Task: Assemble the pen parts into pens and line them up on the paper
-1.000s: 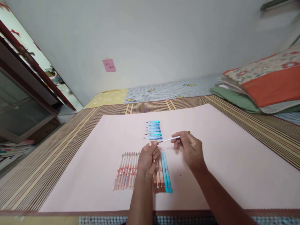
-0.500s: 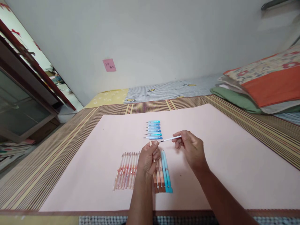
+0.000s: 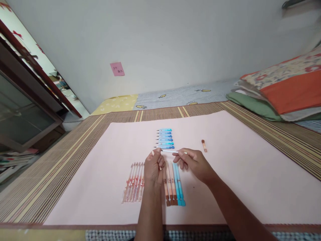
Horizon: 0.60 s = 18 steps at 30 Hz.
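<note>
My right hand (image 3: 194, 163) pinches a thin white pen refill (image 3: 172, 151), its tip pointing left toward my left hand. My left hand (image 3: 154, 166) is closed around a pale pen barrel (image 3: 152, 152) whose end sticks out above the fingers. Both hands hover over a row of orange and blue pens (image 3: 174, 185) lying on the pink sheet (image 3: 240, 180). A row of clear orange pens (image 3: 134, 182) lies to the left. Several short blue pen parts (image 3: 165, 138) are lined up just beyond the hands. A small orange cap (image 3: 204, 145) lies alone to the right.
The pink sheet lies on a striped woven mat (image 3: 50, 174). Folded bedding (image 3: 283, 90) is stacked at the right. A glass-door cabinet (image 3: 22, 110) stands at the left. A pink sticky note (image 3: 117, 68) is on the wall.
My right hand moved left and down, bringing the refill's tip to the barrel in my left hand. The small orange cap, hidden behind the right hand before, now shows.
</note>
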{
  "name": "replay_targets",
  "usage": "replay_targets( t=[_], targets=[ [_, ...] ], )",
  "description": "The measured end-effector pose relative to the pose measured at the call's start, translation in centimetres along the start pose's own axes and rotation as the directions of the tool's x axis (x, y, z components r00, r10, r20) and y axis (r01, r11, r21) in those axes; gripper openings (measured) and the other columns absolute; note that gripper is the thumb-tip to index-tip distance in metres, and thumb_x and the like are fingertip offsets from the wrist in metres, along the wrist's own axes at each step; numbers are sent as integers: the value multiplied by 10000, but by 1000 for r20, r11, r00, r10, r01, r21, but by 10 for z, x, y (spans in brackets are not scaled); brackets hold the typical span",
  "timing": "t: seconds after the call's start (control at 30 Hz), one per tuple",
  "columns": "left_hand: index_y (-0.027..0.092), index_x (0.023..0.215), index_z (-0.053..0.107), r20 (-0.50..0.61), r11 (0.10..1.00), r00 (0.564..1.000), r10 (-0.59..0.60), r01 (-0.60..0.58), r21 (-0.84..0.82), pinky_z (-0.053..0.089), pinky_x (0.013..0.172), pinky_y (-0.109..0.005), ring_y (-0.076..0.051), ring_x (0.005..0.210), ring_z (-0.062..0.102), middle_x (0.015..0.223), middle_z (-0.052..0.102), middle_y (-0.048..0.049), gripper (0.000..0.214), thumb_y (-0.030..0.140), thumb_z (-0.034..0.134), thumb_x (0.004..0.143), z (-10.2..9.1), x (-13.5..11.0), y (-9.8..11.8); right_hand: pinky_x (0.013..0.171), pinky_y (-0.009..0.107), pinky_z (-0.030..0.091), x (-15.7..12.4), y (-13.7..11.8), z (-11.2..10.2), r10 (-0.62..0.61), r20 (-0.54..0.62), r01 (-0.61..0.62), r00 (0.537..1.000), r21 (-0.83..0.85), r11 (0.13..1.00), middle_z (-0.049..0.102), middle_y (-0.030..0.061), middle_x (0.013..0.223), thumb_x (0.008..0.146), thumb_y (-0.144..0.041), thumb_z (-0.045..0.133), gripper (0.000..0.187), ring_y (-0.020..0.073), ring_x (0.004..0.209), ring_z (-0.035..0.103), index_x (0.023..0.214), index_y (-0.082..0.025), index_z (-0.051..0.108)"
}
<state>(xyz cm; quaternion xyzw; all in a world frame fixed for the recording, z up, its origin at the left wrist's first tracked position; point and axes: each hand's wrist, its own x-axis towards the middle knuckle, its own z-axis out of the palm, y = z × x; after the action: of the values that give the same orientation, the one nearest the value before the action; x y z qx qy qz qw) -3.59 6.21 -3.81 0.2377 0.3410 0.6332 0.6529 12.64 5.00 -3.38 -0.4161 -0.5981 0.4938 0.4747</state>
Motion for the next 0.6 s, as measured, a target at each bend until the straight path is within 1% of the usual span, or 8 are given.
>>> replay_targets(
  t=[0.1,0.2,0.3,0.37,0.43,0.5,0.53,0.6],
  targets=[
    [176,723,483,8,1000,1000,2,-1,-26,191,413,-165,-20,402,240,493,295,130,427,316,881,654,-2,0,2,493,244,411,1,5,2,49,41,-50,998,17,999,691,44,773,937,-470,564,359,113,557,544,939,-147,721],
    [158,763,542,5,997,1000,13,-12,-77,195,412,-162,-22,407,242,501,301,124,376,333,866,684,-2,0,3,477,234,394,3,10,5,66,55,-70,996,87,994,656,25,724,915,-494,586,373,105,537,534,921,-142,709],
    [130,836,616,4,987,1000,1,-1,-160,220,413,-163,-29,415,258,510,320,108,345,408,805,760,0,0,4,478,231,394,4,13,6,95,58,-103,994,151,983,640,18,703,887,-526,613,398,102,530,535,893,-138,699],
    [132,842,631,-18,974,1000,-18,13,-225,257,421,-164,-38,421,285,520,333,94,287,396,741,829,-1,1,5,479,227,393,4,15,6,112,51,-120,992,183,976,640,19,710,873,-538,629,404,101,532,538,884,-140,697],
    [146,809,616,-68,954,997,-36,14,-301,316,447,-161,-48,437,341,538,361,77,185,301,648,904,-4,2,7,480,224,393,4,15,4,117,53,-125,992,210,970,639,20,719,869,-538,636,401,99,536,538,889,-142,697],
    [156,777,588,-138,928,988,-62,6,-372,410,510,-169,-64,493,460,583,442,46,198,212,533,958,-7,4,11,480,222,395,3,15,1,117,64,-129,991,229,965,637,20,721,870,-529,641,390,99,540,535,896,-144,699],
    [160,767,574,-187,917,980,-73,-7,-398,462,560,-183,-77,554,536,628,502,24,227,188,485,975,-8,4,13,482,223,400,3,15,0,120,73,-134,990,233,963,636,20,722,871,-524,642,385,99,543,534,898,-144,700],
    [168,752,546,-300,906,951,-80,-56,-419,543,676,-231,-119,746,660,773,621,-31,271,183,429,996,-12,4,20,487,226,411,2,14,-2,126,98,-145,987,221,964,637,22,720,873,-519,640,379,102,547,533,890,-145,704]
  ],
)
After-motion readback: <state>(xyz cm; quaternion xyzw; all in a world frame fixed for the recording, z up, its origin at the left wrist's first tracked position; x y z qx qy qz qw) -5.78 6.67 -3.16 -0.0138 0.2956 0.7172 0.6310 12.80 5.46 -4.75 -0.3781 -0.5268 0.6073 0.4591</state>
